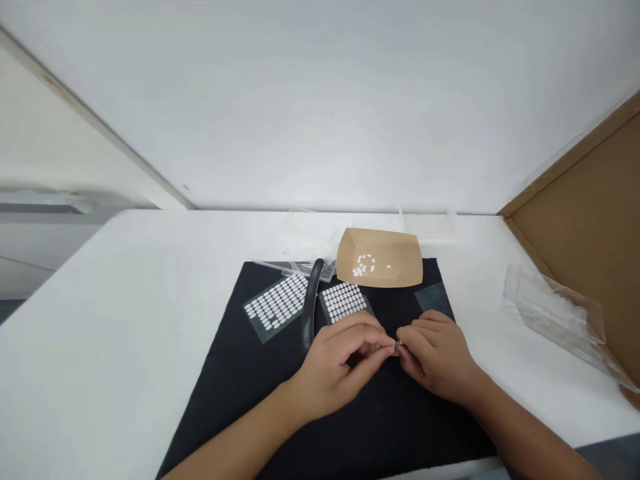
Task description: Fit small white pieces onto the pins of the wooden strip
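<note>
My left hand (340, 363) and my right hand (437, 357) meet over a black cloth mat (250, 400), fingers pinched together on a tiny metallic piece (395, 346) between them. Just beyond my left hand lies a green sheet of white dots (343, 301), and a second dotted sheet (276, 305) lies further left. A curved black tool (309, 303) rests between the two sheets. Behind them a brown paper tray (380, 259) holds several small white pieces (364, 265).
Clear plastic trays (305, 248) lie behind the mat, and another clear plastic tray (555, 310) sits at the right by a brown cardboard panel (590, 220). A small dark green sheet (434, 297) lies beyond my right hand. The white table (115, 313) meets a white wall.
</note>
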Tool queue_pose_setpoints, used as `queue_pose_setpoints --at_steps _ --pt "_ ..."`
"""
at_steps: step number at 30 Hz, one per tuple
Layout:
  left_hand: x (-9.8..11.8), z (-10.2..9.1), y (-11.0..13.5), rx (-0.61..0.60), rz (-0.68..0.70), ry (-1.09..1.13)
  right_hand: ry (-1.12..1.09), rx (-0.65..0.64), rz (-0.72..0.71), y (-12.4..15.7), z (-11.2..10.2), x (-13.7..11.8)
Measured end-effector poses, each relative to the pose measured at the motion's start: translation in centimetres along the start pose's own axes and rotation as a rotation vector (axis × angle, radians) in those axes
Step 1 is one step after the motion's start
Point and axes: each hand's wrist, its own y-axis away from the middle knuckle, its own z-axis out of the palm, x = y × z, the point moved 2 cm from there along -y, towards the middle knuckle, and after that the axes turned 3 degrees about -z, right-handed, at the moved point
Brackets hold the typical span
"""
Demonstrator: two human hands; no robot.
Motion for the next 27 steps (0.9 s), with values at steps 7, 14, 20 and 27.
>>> queue_pose_setpoints --at_steps 7,14,20,27 --pt "-0.3 0.1 0.5 -0.092 0.022 -0.204 -0.033 -0.037 0.0 0.1 0.4 0.0" --pt "-0.2 0.3 0.8 -0.116 0.168 -0.31 -0.453 -0.12 0.165 0.5 0.3 0.1" --pt "0.1 0.4 0.8 -0.091 0.269 -0.323 -0.593 -0.099 0.122 0.2 -0.2 0.0" --pt "-0.9 0.4 0.9 0.047 0.338 -0.271 -0.634 -0.001 0.107 0.0 -0.3 0.7"
